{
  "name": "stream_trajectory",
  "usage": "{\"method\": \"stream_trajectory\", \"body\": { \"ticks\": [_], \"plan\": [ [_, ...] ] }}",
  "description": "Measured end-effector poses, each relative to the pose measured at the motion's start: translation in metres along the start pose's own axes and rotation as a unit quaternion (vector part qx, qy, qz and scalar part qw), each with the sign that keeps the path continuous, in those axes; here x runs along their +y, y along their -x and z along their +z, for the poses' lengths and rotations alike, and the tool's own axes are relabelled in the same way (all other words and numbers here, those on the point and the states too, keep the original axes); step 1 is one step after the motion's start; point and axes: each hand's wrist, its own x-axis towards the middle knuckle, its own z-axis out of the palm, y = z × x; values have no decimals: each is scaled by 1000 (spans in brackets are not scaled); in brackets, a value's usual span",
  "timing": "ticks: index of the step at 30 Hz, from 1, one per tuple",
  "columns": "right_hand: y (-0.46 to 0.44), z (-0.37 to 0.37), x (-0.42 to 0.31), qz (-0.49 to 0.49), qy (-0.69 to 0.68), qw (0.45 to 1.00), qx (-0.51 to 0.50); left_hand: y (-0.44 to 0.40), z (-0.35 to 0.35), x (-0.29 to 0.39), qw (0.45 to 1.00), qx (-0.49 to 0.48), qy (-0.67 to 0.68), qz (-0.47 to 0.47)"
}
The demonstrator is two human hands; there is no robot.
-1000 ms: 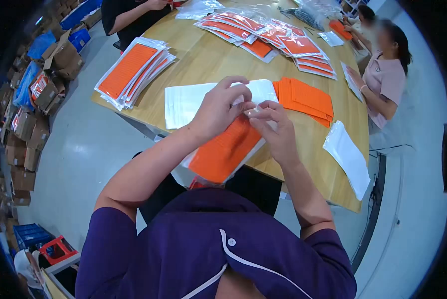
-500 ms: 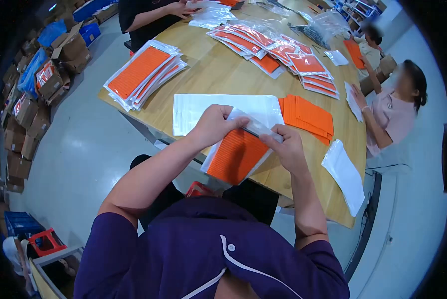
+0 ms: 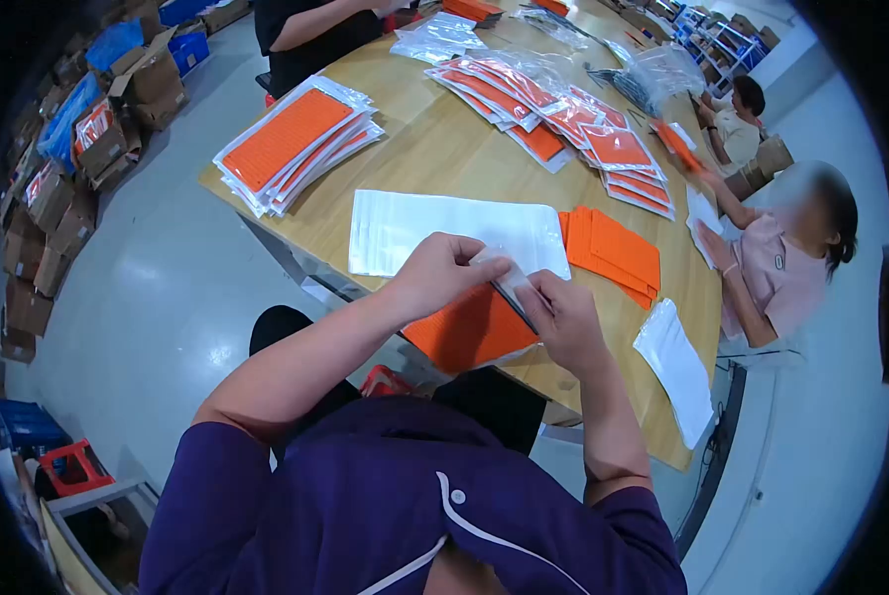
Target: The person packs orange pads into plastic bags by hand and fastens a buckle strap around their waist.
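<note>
The left hand [image 3: 442, 274] and right hand [image 3: 567, 322] both pinch the top flap [image 3: 510, 282] of an orange-filled plastic pouch [image 3: 467, 330], held by the wooden tabletop [image 3: 405, 149]'s near edge. From it, white pouches [image 3: 405, 230] lie overlapping at twelve o'clock, orange sheets [image 3: 618, 248] at two, filled pouches [image 3: 291, 142] stacked towards eleven.

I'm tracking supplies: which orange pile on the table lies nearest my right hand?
The bare orange sheets beside the white stack; other orange piles lie farther from that hand.

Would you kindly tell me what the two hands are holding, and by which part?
The left hand and right hand both pinch the orange-filled plastic bag by its flap end.
</note>
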Motion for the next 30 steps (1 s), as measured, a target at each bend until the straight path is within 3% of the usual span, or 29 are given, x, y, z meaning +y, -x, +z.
{"method": "stream_trajectory", "body": {
  "ticks": [8, 15, 19, 21, 23, 26, 28, 30],
  "plan": [
    [-3, 8, -6, -40, 41, 998, 11, 9, -1, -20, 994, 64, 15, 89],
    [-5, 16, -10, -81, 125, 987, 61, 21, -6, -7, 993, 66, 56, 77],
    [-5, 9, -7, -48, 133, 983, 115, 28, -13, -3, 994, 58, 44, 85],
    [-7, -1, 3, -20, 166, 973, 157, 25, -27, -17, 992, 51, -57, 98],
    [-16, -10, 10, -4, 12, 960, 279, 18, -42, -23, 980, 41, -163, 110],
    [-24, -10, 31, 30, -80, 945, 315, -7, -61, -10, 977, 54, -177, 110],
    [-24, -7, 52, 63, -168, 921, 345, -37, -78, 0, 927, 151, -309, 151],
    [-16, 8, 83, 56, -119, 940, 315, -75, -96, 14, 883, 151, -415, 156]
  ]
}}
